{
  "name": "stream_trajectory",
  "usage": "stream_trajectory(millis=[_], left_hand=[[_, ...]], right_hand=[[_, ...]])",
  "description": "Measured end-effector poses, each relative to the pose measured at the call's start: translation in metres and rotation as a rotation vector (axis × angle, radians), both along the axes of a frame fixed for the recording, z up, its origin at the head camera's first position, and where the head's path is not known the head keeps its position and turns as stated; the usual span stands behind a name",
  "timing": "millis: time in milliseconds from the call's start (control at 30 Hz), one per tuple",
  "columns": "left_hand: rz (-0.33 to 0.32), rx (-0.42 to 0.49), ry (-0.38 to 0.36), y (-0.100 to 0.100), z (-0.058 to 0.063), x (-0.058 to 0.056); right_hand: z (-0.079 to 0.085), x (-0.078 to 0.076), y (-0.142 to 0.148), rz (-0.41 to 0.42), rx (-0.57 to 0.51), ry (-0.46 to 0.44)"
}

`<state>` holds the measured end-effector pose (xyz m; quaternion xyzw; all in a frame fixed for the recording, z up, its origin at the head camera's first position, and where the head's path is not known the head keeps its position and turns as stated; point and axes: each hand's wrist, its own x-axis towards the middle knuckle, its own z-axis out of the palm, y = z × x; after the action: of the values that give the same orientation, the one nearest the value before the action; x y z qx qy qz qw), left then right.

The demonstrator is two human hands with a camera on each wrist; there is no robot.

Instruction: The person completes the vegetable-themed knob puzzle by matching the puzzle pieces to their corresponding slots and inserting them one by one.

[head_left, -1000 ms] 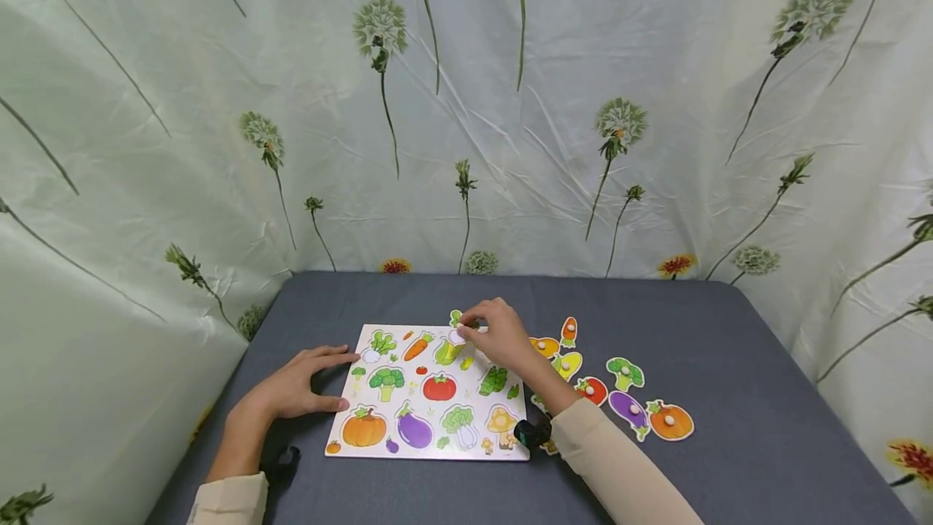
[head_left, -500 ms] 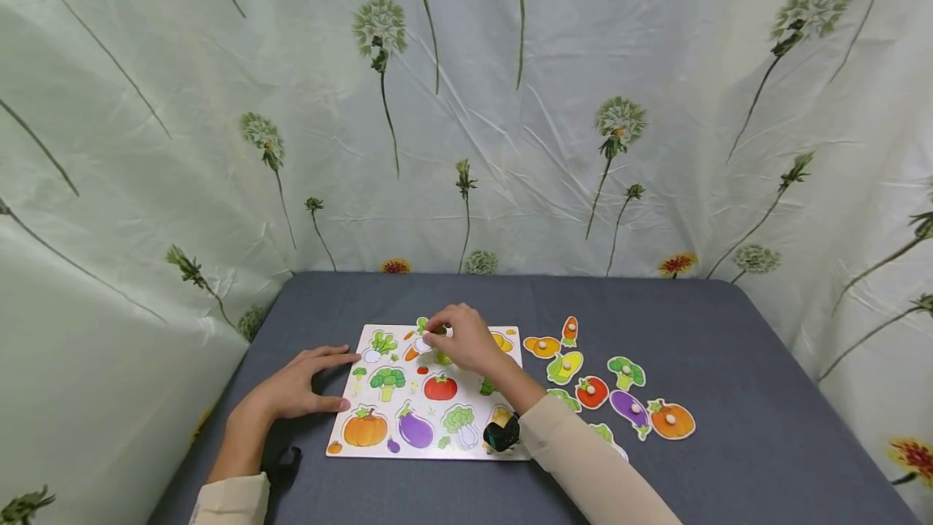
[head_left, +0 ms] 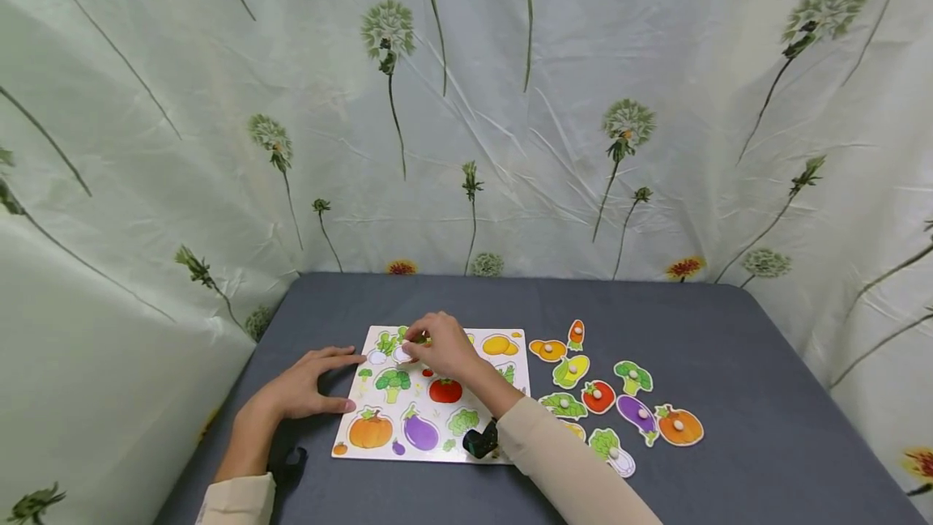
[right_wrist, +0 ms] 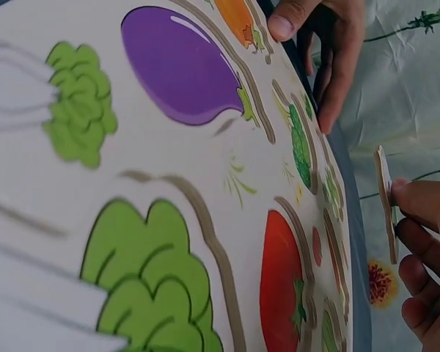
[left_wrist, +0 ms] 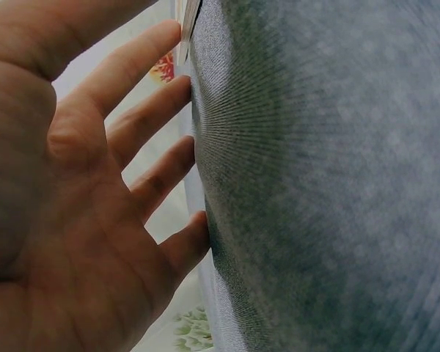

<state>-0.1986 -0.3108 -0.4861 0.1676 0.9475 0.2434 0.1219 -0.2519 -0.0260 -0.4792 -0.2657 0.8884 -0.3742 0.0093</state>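
Observation:
A white puzzle board [head_left: 478,397] with vegetable-shaped recesses lies on the table. My right hand [head_left: 440,347] is over its upper left part, pinching a turnip puzzle piece [head_left: 401,355] between thumb and fingers. This piece is right beside the printed turnip recess [head_left: 377,357]. In the right wrist view the turnip piece shows edge-on, held up off the board. My left hand [head_left: 300,387] rests at the board's left edge, thumb and index fingertip touching it. In the left wrist view its fingers [left_wrist: 158,110] are stretched out and spread.
Several loose knobbed pieces lie right of the board, among them a carrot [head_left: 576,336], a tomato [head_left: 598,397], broccoli [head_left: 632,377], an eggplant [head_left: 636,418] and a pumpkin [head_left: 679,426]. A floral curtain [head_left: 539,185] hangs behind the grey table [head_left: 736,363].
My right hand has carried the turnip piece leftward across the top of the board, from the pepper area to beside the turnip recess. The left hand has stayed at the edge.

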Motion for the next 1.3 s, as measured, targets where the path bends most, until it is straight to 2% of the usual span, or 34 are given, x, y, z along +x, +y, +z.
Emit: stream_trajectory(millis=[233, 400, 567, 967, 1300], left_hand=[[0.007, 0.004, -0.008, 0.0, 0.0, 0.0], [0.018, -0.002, -0.012, 0.002, 0.001, 0.0], [0.026, -0.02, -0.011, 0.004, 0.001, -0.001], [-0.014, -0.004, 0.023, -0.001, -0.006, -0.004], [0.009, 0.006, 0.014, -0.001, -0.003, -0.002]], right_hand=[[-0.004, 0.0, -0.015, 0.012, -0.034, -0.007], [-0.008, -0.002, -0.026, 0.005, -0.006, 0.004], [-0.014, -0.004, -0.035, -0.013, -0.015, -0.028], [-0.024, -0.005, -0.048, -0.029, -0.047, -0.058], [-0.03, -0.006, -0.053, -0.071, 0.008, -0.001]])
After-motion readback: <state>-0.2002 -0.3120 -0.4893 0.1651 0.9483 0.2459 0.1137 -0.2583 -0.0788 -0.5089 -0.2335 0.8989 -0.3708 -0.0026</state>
